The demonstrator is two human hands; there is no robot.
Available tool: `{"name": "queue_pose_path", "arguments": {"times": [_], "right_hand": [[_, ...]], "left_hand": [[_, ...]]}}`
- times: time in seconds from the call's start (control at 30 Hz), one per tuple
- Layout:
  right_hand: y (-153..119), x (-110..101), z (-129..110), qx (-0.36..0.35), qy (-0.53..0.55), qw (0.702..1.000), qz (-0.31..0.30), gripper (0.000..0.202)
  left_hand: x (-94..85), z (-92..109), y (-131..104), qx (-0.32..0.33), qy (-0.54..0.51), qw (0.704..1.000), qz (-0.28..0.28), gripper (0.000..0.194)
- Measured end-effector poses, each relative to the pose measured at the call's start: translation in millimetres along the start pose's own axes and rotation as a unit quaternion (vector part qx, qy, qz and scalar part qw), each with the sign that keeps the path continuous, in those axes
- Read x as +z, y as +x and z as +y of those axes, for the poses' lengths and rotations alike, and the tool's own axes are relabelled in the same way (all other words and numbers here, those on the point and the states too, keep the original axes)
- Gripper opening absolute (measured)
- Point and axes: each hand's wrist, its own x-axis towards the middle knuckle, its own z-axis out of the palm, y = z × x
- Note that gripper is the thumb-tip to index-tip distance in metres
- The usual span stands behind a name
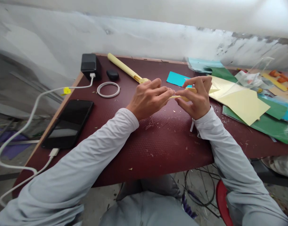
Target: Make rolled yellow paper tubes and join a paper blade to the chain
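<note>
Just right of centre, above the dark red table (155, 138), my left hand (151, 96) and my right hand (196, 97) meet at the fingertips. Between them is a thin pale yellow paper piece (186, 94), pinched in the fingers of both hands. The fingers partly cover it. A rolled yellow paper tube (123, 66) lies behind my left hand, its cut, flared end near that hand's knuckles. Behind my right hand lies a bright blue card (176, 79).
Yellow sheets (246, 105), green sheets (268, 125), plastic bags and orange-handled scissors (281, 77) cover the right side. At left are a black phone (69, 122) with a white cable, a black charger (90, 64), a black case (112, 74) and a white ring (108, 94).
</note>
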Motion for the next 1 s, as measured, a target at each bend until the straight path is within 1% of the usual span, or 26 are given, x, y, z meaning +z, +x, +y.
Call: {"name": "queue_pose_path", "arguments": {"times": [0.17, 0.37, 0.47, 0.57, 0.7, 0.8, 0.93, 1.0], "right_hand": [[0.2, -1.0, -3.1, -0.004, 0.012, 1.0, -0.008, 0.019], [1.5, -2.6, -6.3, -0.033, 0.019, 0.999, 0.027, 0.014], [1.7, -3.7, -7.3, -0.025, 0.01, 0.999, 0.02, 0.013], [1.6, -4.7, -8.4, -0.018, 0.003, 1.0, -0.002, 0.014], [1.2, -4.0, -8.6, -0.024, 0.011, 1.0, 0.006, 0.013], [1.0, -1.5, -7.1, -0.018, 0.004, 1.0, 0.001, 0.014], [0.5, 2.1, -3.8, -0.029, 0.019, 0.999, 0.021, 0.014], [0.0, 3.4, -2.3, -0.024, 0.014, 1.0, 0.007, 0.018]], "left_hand": [[-0.6, 2.3, 0.4, -0.005, 0.007, 1.0, -0.006, 0.032], [-0.1, 4.0, 0.9, -0.008, 0.009, 1.0, -0.012, 0.034], [0.1, 4.3, 1.0, -0.004, 0.008, 1.0, -0.012, 0.033], [-0.2, 4.8, 1.2, -0.002, 0.008, 1.0, -0.01, 0.032], [0.0, 5.0, 1.4, -0.002, 0.004, 1.0, -0.015, 0.031], [1.2, 4.8, 1.3, -0.006, 0.001, 1.0, -0.018, 0.032], [2.4, 4.8, 0.8, -0.006, -0.001, 1.0, -0.019, 0.031], [2.2, 5.3, 0.7, -0.005, -0.003, 1.0, -0.02, 0.031]]}}
